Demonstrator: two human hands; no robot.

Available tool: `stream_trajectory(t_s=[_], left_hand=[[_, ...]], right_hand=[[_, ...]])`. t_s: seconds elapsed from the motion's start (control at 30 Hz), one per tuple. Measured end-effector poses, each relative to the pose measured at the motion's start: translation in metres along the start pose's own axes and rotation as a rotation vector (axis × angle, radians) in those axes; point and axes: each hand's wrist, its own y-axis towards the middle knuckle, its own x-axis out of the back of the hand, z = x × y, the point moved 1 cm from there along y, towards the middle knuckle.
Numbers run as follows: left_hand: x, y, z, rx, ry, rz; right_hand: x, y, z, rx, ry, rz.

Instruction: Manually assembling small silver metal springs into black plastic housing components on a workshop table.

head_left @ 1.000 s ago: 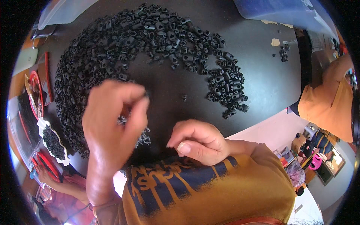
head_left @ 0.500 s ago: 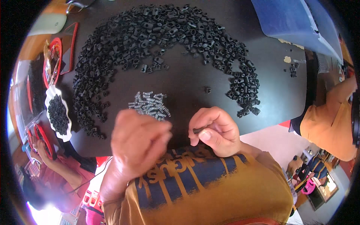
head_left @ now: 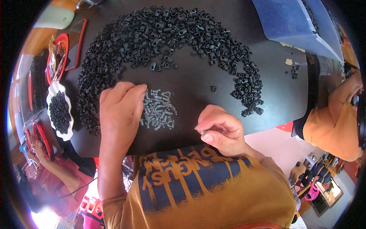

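My left hand [head_left: 121,110] reaches over the left side of a pile of small metal coil springs [head_left: 159,110]. Its fingertips are pinched together at the pile's upper left; whatever they hold, if anything, is hidden. Nearer the table's front edge, my right hand [head_left: 223,131] is closed, thumb against curled fingers, round a small dark piece [head_left: 203,132] that barely shows. Around the springs arches a wide heap of small black plastic parts [head_left: 167,28], like short hollow sleeves. One loose black part [head_left: 213,89] lies right of the springs.
At left stand a white scalloped dish [head_left: 69,131] of tiny black pieces, a red round tray [head_left: 65,42] and a red-edged flat object [head_left: 78,44]. A blue plastic bin [head_left: 284,23] is at the far right. Other people sit at the left [head_left: 65,175] and right [head_left: 331,129].
My left hand has moved away from my right hand, up and left to the spring pile. The right hand stays nearly in place, with its small dark piece now more covered. The view has shifted slightly.
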Motion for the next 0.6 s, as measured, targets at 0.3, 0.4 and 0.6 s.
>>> stream_trajectory(t_s=[0.3, 0.4, 0.6], left_hand=[[0.006, 0.01, -0.008, -0.048, 0.129, 0.118], [0.007, 0.013, -0.011, -0.111, 0.192, 0.104], [0.003, 0.017, -0.014, -0.12, 0.182, 0.134]], right_hand=[[0.002, 0.001, 0.0, -0.072, -0.001, 0.009], [0.003, 0.001, 0.0, -0.067, 0.024, 0.006], [0.003, 0.0, 0.002, -0.061, 0.108, -0.003]])
